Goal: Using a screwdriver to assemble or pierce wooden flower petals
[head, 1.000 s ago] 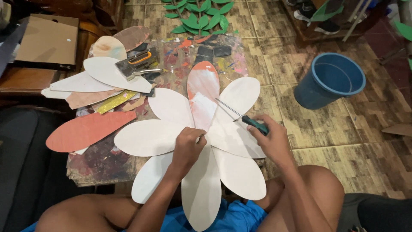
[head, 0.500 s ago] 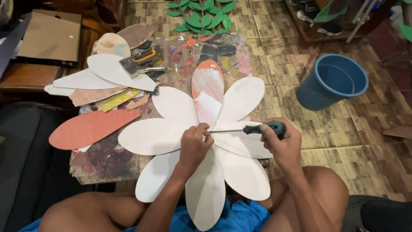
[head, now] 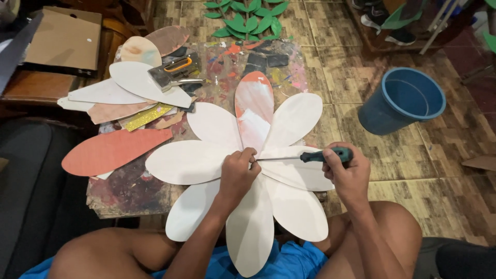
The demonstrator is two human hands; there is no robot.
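Far left I see a loose orange-red paper petal on the paint-stained low table, with a metal staple gun on a pile of cut petals above it. At centre lies the large white paper flower. My left hand sits curled at its middle, fingers pinched around the shaft tip. My right hand is closed around the green-and-black handle of the screwdriver, held level across the petals. Far right, a blue plastic bucket stands on the tiled floor.
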